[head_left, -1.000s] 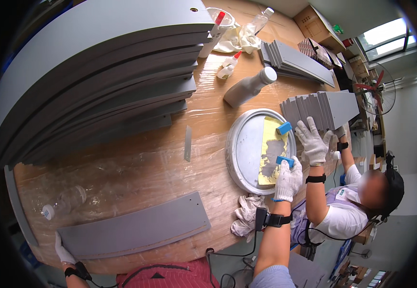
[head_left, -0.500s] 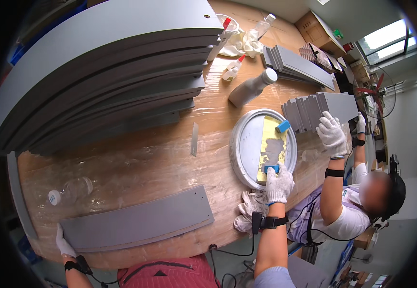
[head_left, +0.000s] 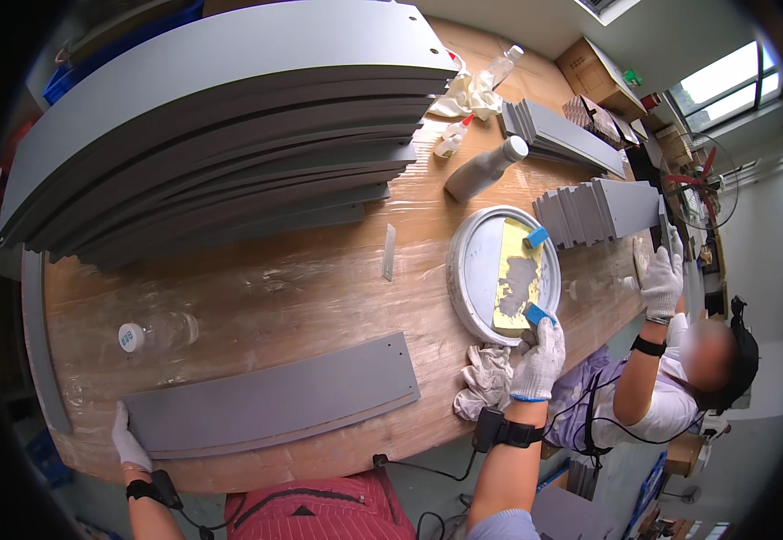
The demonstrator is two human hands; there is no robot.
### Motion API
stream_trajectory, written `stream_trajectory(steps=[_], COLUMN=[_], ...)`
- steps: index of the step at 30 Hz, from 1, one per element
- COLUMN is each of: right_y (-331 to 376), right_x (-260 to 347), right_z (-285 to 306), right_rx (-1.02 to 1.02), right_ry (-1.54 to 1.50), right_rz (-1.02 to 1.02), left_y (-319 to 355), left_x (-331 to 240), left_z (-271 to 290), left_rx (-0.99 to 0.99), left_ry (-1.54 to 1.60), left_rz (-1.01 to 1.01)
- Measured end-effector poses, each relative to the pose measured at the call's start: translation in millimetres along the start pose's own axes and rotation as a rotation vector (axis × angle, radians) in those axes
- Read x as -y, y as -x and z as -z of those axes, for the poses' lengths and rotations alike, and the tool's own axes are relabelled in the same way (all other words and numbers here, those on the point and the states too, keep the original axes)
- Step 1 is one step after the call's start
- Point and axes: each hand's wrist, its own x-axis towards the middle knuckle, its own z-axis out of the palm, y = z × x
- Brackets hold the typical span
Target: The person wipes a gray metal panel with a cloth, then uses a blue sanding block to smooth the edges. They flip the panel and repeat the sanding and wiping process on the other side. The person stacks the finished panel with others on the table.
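Observation:
My left hand (head_left: 128,439), in a white glove, grips the left end of a long grey panel (head_left: 270,396) lying flat near the table's front edge. Part of its fingers is hidden at the panel's end. My gloved right hand (head_left: 540,362) pinches a small blue block (head_left: 537,314) at the near edge of a yellow sheet (head_left: 507,308). Grey paste (head_left: 521,279) is smeared over the sheet's middle. Under the sheet lies a round pale-grey lid (head_left: 474,270). A second blue block (head_left: 535,237) rests on the sheet's far corner.
Tall stacked grey panels (head_left: 229,54) fill the back left. A grey bottle (head_left: 486,171), a red-tipped bottle (head_left: 452,137) and a thin metal strip (head_left: 389,253) stand or lie beyond. A clear bottle (head_left: 162,333) lies left; a crumpled rag (head_left: 483,382) sits beside my right wrist. A co-worker's gloved hand (head_left: 661,283) is right.
My right hand has drawn the blue block toward the sheet's near right edge, and the block is turned. The co-worker's raised hand has come down. The view has shifted slightly.

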Motion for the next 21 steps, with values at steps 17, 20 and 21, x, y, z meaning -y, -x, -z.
stream_trajectory(steps=[17, 20, 21], right_y=[281, 345, 367], right_x=[85, 107, 115], right_z=[-165, -200, -209], right_rx=[0.865, 0.892, 0.88], right_ry=[-0.211, -0.092, -0.054], right_rz=[-0.087, -0.063, -0.071], left_y=[61, 90, 95], left_x=[-54, -84, -91], left_z=[18, 9, 7], left_rx=[0.607, 0.72, 0.758], left_ry=[0.379, 0.412, 0.419], left_rz=[0.123, 0.116, 0.123])
